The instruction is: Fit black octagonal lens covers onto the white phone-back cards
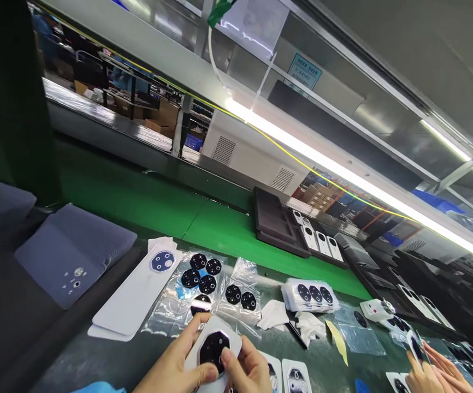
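My left hand (179, 357) grips the left edge of a small white panel with a black octagonal lens cover (213, 349) on it. My right hand (247, 368) holds the panel's right side, its thumb pressed on the dark cover. Two more white panels (296, 376) with shiny dark covers lie just right of my hands, partly cut off by the frame's bottom. Beyond my hands, several loose black lens covers (207, 284) rest on clear plastic sheets (165, 314). What lies under my fingers is hidden.
Long white cards (128, 297) lie at left beside grey padded sheets (84, 240). Crumpled white cloths (310, 327), a stack of bagged covers (310, 295) and a yellow strip (337, 341) are at right. Black trays (279, 221) stand behind. A co-worker's hands (429, 371) work at far right.
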Demonstrator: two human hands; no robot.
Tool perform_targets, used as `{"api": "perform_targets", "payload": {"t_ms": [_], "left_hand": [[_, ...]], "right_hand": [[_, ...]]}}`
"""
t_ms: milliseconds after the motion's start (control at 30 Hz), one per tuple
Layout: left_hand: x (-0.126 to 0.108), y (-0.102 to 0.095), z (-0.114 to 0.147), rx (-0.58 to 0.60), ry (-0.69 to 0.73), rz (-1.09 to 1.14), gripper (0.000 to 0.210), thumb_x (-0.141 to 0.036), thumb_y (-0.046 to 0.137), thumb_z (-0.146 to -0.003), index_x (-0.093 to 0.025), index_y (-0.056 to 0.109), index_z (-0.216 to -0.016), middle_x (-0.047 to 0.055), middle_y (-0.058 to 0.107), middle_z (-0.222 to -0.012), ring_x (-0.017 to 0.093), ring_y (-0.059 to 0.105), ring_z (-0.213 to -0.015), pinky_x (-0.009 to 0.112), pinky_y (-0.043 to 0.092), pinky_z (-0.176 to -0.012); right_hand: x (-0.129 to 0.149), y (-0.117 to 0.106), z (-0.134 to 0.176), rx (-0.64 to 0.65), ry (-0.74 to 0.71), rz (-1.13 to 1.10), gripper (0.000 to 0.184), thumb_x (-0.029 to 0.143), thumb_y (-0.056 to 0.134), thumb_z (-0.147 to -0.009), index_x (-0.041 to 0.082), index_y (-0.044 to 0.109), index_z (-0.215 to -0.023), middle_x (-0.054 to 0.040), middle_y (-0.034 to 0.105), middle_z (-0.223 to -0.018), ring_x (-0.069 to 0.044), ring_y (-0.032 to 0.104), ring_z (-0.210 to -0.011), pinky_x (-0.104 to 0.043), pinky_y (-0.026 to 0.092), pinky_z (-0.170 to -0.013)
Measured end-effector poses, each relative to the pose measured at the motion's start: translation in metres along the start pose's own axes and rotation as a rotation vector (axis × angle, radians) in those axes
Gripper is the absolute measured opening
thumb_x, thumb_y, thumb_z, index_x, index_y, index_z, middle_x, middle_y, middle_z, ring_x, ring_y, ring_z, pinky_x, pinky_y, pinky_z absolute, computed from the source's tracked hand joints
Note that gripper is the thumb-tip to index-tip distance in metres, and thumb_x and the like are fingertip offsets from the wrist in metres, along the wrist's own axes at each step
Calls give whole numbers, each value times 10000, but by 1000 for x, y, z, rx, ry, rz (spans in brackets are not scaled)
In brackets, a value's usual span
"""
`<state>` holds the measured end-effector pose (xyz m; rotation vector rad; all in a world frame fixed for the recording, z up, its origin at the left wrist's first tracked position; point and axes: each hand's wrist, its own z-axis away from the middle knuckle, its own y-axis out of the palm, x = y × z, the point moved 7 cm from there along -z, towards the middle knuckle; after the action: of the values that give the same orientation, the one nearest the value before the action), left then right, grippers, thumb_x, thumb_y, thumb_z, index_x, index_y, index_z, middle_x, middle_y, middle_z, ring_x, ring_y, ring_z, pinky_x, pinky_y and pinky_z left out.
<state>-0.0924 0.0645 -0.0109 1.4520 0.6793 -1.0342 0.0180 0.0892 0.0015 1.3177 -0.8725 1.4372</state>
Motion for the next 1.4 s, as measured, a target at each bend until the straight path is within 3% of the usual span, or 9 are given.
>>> {"api": "perform_targets", "payload": {"t_ms": [200, 433, 567, 733, 1000, 1100, 1200, 1300, 1400], "left_hand": [[-9, 5, 6, 67, -23, -41, 648, -472, 738, -688, -239, 436, -1211, 50, 667, -999, 261, 604, -927, 316, 414, -804], [-5, 7, 8, 73, -74, -63, 735, -426, 723, -666, -225, 360, -1272, 37, 645, -955, 259, 585, -923, 309, 414, -782], [-14, 9, 7, 107, -84, -56, 575, -519, 717, -658, -220, 489, -1093, 6, 606, -861, 230, 566, -860, 297, 409, -741], [-30, -5, 1, -21, -5, -335, 486, -684, 520, -728, -198, 492, -720, -38, 435, -692, 168, 423, -704, 282, 351, -672], [-30, -9, 5, -145, 17, -520, 306, -521, 471, -762, -223, 456, -692, -38, 435, -673, 181, 407, -676, 291, 319, -639], [-29, -13, 6, -218, 38, -565, 258, -484, 456, -769, -236, 450, -697, -36, 452, -680, 189, 415, -679, 297, 311, -649], [-28, -17, 6, -249, 43, -558, 256, -480, 474, -762, -239, 442, -683, -46, 450, -646, 184, 425, -649, 289, 305, -624], [-30, -23, 3, -265, 44, -509, 285, -500, 495, -758, -235, 426, -676, -54, 449, -629, 178, 442, -639, 280, 311, -615], [-32, -25, 0, -265, 66, -439, 322, -531, 511, -755, -234, 399, -696, -61, 433, -639, 167, 441, -649, 269, 321, -617]], "right_hand": [[9, -8, 5, -153, -119, 19, 508, 660, 761, -560, 168, 666, -643, 35, 491, -520, -98, 407, -503, -236, 384, -530], [0, -10, 2, -205, -79, 41, 563, 686, 753, -533, 174, 520, -538, 59, 404, -503, -83, 319, -512, -217, 291, -513], [-5, -9, 0, -201, -75, 72, 597, 722, 709, -552, 198, 423, -543, 69, 337, -516, -88, 272, -532, -226, 260, -516], [-2, 0, 5, -179, -143, 199, 577, 728, 637, -628, 205, 406, -549, 65, 313, -530, -99, 259, -539, -240, 241, -519], [4, 10, 10, -169, -179, 370, 545, 698, 565, -724, 221, 350, -569, 69, 290, -540, -106, 260, -549, -251, 215, -513], [4, 11, 8, -151, -174, 332, 536, 688, 570, -733, 221, 367, -568, 64, 311, -548, -110, 279, -555, -250, 247, -518], [-1, 15, 7, -50, -113, 247, 506, 673, 608, -724, 205, 463, -597, 54, 382, -565, -113, 339, -560, -242, 314, -537], [-9, 18, 11, 31, -56, 131, 476, 638, 721, -637, 186, 602, -723, 17, 545, -645, -131, 463, -612, -238, 374, -565], [-14, 16, 16, -10, -48, 38, 487, 595, 804, -547, 178, 661, -752, -14, 628, -695, -158, 546, -672, -254, 424, -619]]}}
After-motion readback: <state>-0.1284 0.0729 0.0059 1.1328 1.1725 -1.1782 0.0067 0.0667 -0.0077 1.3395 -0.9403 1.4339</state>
